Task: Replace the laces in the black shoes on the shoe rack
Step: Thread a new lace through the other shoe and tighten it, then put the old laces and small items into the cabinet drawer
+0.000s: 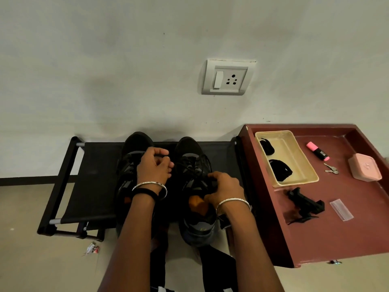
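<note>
My left hand (154, 165) curls over the laces of the left black lace-up shoe (134, 144) on the black fabric shoe rack (99, 175); whether it pinches one, I can't tell. My right hand (226, 189) grips the right black lace-up shoe (189, 148) near its tongue.

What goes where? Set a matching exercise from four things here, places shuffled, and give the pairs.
Things:
1. pink highlighter
2. wall socket
3. right hand
4. beige tray

Places:
A. gripping the right shoe
B. above the shoe rack
C. on the red table, right of the beige tray
D. on the red table's left side, next to the shoe rack

Pairs: 1-C, 2-B, 3-A, 4-D
</note>
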